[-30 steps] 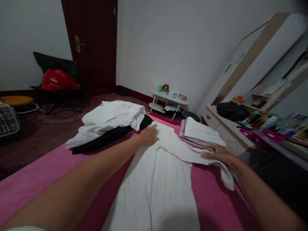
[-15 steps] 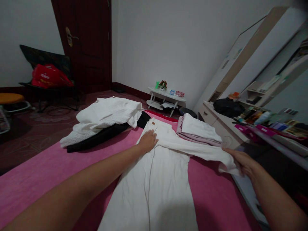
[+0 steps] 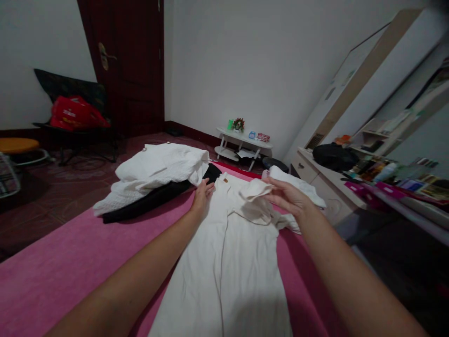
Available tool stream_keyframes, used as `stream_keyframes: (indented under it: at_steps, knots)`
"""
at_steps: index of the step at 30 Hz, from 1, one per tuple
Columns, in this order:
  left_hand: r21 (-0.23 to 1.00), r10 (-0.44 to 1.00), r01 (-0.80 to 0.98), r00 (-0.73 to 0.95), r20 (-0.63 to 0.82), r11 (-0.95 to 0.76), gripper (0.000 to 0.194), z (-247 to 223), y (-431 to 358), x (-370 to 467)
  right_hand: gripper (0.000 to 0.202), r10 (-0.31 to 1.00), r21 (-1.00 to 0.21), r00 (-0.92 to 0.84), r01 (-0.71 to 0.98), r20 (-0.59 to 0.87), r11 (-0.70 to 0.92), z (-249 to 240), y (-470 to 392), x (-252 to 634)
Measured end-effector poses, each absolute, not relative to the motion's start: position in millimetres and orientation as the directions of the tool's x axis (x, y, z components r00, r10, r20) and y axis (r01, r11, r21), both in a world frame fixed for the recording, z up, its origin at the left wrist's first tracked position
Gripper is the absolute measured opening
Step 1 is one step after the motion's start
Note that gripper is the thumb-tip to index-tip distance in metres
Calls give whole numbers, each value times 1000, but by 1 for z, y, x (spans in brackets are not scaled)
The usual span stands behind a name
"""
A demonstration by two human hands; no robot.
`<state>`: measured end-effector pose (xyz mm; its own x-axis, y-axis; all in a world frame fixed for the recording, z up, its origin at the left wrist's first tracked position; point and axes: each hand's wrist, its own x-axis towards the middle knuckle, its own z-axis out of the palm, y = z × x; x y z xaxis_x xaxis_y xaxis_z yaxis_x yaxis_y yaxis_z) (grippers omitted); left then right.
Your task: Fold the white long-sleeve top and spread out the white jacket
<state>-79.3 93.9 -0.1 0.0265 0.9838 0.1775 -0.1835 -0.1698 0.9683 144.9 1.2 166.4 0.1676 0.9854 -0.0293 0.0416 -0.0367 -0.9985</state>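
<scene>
A long white garment [image 3: 245, 271] with sleeves lies spread down the pink bed cover [image 3: 87, 262], a small brown label near its collar. My right hand [image 3: 286, 194] pinches the end of its right-side sleeve, which is bent back over the upper part of the garment. My left hand [image 3: 203, 192] rests at the garment's left upper edge, fingers stretched out. Just beyond it is a pile of white clothing [image 3: 164, 164] on top of a black garment [image 3: 150, 201]. Folded white clothing [image 3: 298, 185] lies behind my right hand, partly hidden by it.
At the right stands a dresser [image 3: 312, 168] with a black bag [image 3: 333, 157] and several bottles. A small white table [image 3: 242, 135] is by the far wall. On the left are a chair with a red bag [image 3: 77, 113] and an orange-topped stool [image 3: 17, 144].
My right hand has carried the sleeve end from the far right inward over the garment. My left hand has shifted left from the garment's chest to its edge.
</scene>
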Motion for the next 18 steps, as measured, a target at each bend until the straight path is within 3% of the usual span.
stream_keyframes:
  at_steps: [3,5,7,10,12,15,18]
  knots:
    - [939,999,-342,20,50,-40,74,4,92,-83,18,984,-986,93,-73,-154,-147,123,14,127]
    - [948,998,-314,26,64,-53,71,5,90,-82,25,963,-996,265,62,-52,-71,88,19,128]
    - [973,986,-170,39,163,-154,70,4,87,-79,28,919,-974,385,227,80,-10,55,19,133]
    - [922,940,181,88,331,-341,77,1,82,-75,27,879,-929,423,367,219,54,22,14,144]
    - [896,943,296,76,323,-331,77,-1,80,-76,27,833,-882,441,458,334,111,12,8,150]
    - [938,977,275,31,213,-214,67,1,83,-81,29,714,-806,494,568,496,168,7,0,159]
    - [970,987,182,21,160,-161,51,15,90,-90,29,626,-785,558,603,545,145,7,-7,167]
